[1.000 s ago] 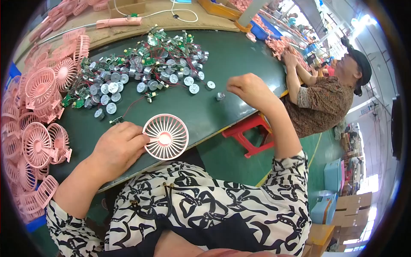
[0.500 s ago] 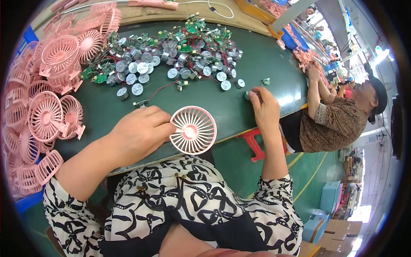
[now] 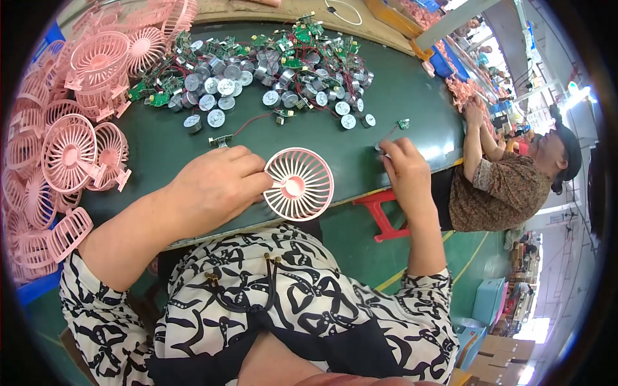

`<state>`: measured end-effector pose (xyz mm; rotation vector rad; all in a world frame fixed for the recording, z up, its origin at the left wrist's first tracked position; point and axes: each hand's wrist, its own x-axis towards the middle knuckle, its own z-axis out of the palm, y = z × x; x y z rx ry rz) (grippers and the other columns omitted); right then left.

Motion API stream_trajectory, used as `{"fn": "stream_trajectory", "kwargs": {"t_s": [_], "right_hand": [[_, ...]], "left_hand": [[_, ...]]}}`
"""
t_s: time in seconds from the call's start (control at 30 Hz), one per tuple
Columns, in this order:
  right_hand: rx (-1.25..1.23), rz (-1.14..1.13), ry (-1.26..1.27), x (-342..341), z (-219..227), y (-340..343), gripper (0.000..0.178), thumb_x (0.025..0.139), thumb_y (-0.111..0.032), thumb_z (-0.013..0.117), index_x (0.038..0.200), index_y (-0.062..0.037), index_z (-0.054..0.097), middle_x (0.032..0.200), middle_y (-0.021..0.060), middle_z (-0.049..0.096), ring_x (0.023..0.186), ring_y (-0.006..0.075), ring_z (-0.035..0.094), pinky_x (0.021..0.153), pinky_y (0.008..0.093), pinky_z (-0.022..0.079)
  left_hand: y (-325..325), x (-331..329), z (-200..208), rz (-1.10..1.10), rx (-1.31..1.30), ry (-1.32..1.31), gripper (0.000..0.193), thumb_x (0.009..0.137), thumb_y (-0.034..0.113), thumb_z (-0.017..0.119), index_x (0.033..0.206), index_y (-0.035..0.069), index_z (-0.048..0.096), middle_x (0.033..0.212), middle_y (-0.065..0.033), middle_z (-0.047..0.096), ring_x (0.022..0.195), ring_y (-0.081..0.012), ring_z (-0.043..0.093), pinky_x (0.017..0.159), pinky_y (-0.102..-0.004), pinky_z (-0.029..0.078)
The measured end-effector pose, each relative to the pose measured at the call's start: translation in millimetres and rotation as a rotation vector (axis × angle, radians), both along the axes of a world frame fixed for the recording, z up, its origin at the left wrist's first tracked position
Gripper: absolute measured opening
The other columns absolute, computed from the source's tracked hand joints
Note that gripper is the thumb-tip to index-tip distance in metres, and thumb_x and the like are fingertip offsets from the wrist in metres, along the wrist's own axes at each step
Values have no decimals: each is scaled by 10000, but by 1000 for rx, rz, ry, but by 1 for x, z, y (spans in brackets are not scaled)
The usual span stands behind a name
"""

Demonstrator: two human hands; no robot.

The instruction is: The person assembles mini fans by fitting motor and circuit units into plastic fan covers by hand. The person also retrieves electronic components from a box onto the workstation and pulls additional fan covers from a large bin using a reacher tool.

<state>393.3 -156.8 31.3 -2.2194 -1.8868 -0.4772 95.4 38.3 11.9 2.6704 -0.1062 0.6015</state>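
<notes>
My left hand (image 3: 225, 183) pinches the stub of a round pink fan grille (image 3: 315, 168), whose ribbed face and central cup are turned up at the table's front edge. On the right, my right hand (image 3: 408, 172) closes its fingertips on a small grey motor (image 3: 378, 147), mostly covered by the fingers. A thin wire runs from near those fingertips toward a small green circuit board (image 3: 403, 123) lying on the table. Just beyond my left hand lies another small board (image 3: 220, 140), with a red wire leading away from it.
A heap of motors with wires and green boards (image 3: 283, 67) spreads over the dark green table (image 3: 322, 141). Pink fan housings (image 3: 69, 153) are piled at the left. A red stool (image 3: 380, 215) stands below the table's front edge. A co-worker (image 3: 508, 186) sits at the right.
The view has shifted slightly. The fan grille stays in my left hand. My right hand stays at the motor, its fingers now more curled over it.
</notes>
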Motion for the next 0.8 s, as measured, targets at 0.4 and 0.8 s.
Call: {"fn": "stream_trajectory", "kwargs": {"t_s": [0.4, 0.8], "right_hand": [[-245, 197, -143, -6, 6, -7, 409, 804, -81, 638, 1210, -83, 595, 1192, 104, 582, 1033, 288, 585, 840, 400, 500], [-56, -238, 262, 10, 1, 5, 329, 815, -263, 762, 947, -22, 581, 782, 118, 621, 676, 293, 625, 615, 382, 498]], "left_hand": [[-2, 10, 6, 8, 14, 65, 198, 801, 123, 706, 974, 69, 625, 979, -74, 616, 956, -275, 600, 811, -391, 500], [-1, 32, 17, -2, -14, 66, 268, 754, 51, 729, 1008, 38, 645, 994, -103, 617, 926, -291, 613, 792, -393, 520]]}}
